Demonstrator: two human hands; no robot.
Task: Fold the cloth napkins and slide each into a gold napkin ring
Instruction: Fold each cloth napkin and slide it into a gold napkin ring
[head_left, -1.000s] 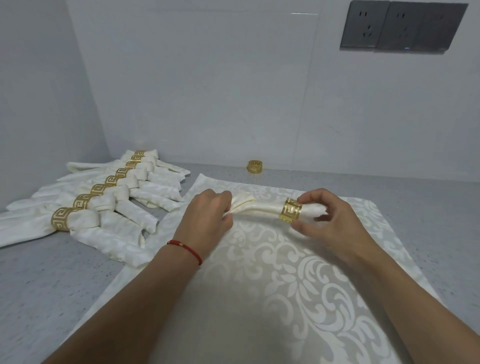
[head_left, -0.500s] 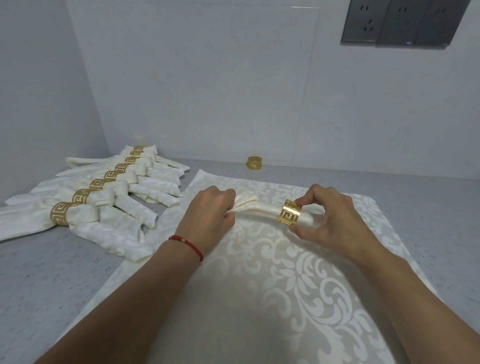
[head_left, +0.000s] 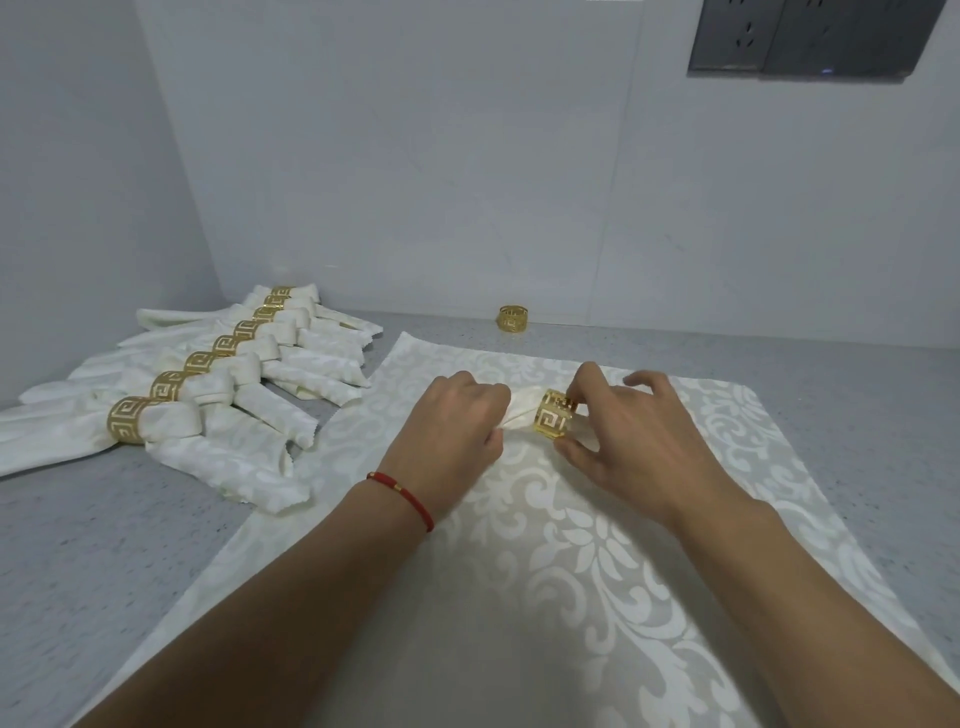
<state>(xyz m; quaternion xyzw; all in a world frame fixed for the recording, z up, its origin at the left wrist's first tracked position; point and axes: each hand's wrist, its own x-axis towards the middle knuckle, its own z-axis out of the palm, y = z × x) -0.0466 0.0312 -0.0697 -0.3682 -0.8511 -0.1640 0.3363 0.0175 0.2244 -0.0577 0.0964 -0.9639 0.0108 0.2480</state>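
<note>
- My left hand (head_left: 457, 421) is curled round one end of the rolled napkin (head_left: 522, 413), fingers closed on the cloth; the roll runs from that grip toward my other hand, just above the flat patterned cloth (head_left: 571, 571).
- My right hand (head_left: 631, 441) pinches the gold ring (head_left: 555, 420) between thumb below and fingertips on top. The ring sits on the roll, close to my left fingers.
- I'd judge the step to be centring the ring. I'd hold the left end taut and ease the ring along without twisting — bunched fabric ahead of it would jam.
- I cannot tell how much cloth lies beyond the ring; my right fingers hide it.
- Nothing here is a true container; the rings do the holding. Away past my left knuckles lies a row of finished napkins (head_left: 208, 395), each through its own ring.
- Beyond my fingertips, by the wall, a spare ring (head_left: 514, 318) stands empty on the counter (head_left: 104, 545).
</note>
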